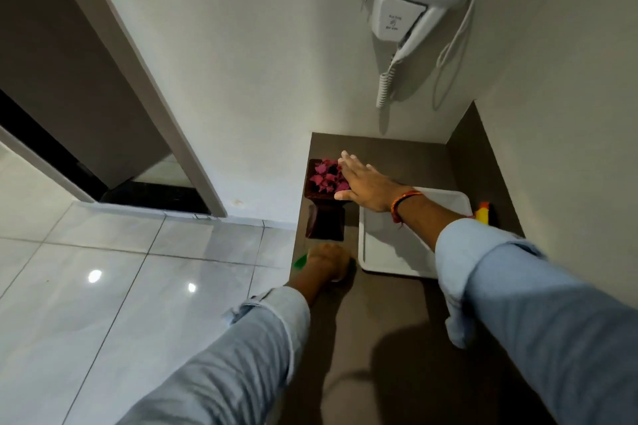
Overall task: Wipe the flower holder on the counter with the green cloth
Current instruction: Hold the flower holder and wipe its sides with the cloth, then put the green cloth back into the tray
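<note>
The right hand (pixel 366 185) lies flat and open on the flower holder (pixel 324 203) by the counter's edge, and the left hand (pixel 329 264) just below it is closed on the green cloth (pixel 299 260), so a hard rub could tip the holder off.

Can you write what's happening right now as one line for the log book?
left hand: on green cloth, at flower holder base | right hand: flat on holder's top | white tray: beside holder

The right hand (pixel 366 185) is extended forward, palm down, with its fingers (pixel 348 162) held flat and together. The left hand (pixel 328 264) is curled closed, knuckles up. Both sleeves are rolled back.
</note>
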### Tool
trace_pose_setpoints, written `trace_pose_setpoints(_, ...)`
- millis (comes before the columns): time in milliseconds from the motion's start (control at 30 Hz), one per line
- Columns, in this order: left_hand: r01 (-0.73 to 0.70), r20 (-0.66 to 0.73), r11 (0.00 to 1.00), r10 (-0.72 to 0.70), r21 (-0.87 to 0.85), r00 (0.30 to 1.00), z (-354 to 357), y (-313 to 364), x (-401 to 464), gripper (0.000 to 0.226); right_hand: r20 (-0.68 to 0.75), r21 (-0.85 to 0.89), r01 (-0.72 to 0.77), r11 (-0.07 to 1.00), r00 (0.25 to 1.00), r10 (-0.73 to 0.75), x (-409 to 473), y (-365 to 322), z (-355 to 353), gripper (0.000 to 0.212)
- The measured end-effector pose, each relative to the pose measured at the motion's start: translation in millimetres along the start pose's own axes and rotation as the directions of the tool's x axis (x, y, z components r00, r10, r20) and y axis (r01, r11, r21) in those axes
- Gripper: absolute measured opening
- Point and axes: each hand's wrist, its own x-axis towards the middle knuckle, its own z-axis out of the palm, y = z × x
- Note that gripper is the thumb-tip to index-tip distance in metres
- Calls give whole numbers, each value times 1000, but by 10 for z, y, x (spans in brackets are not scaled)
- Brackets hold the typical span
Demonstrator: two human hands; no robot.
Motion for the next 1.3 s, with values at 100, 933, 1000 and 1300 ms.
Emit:
trace_pose_setpoints(100,24,24,975,-19,-221,1000,-105,-184,-190,23,-77,115,28,993,997,-20,-98,86,52,85)
trace_pose_setpoints(933,-204,-208,102,-29,-974,978,-154,675,-206,48,228,758,149,-635,852,472,-1160,568,1366,47)
trace_pose_setpoints(1000,-94,-99,56,-78,-994,992,-230,720,-38,46,242,777,135,-615,837,490,-1139,620,1388,48)
trace_pose_setpoints(1300,60,-286,780,-299,-623,910,-112,747,436,37,245,949,-53,-312,748,617,-774,782,1459,42)
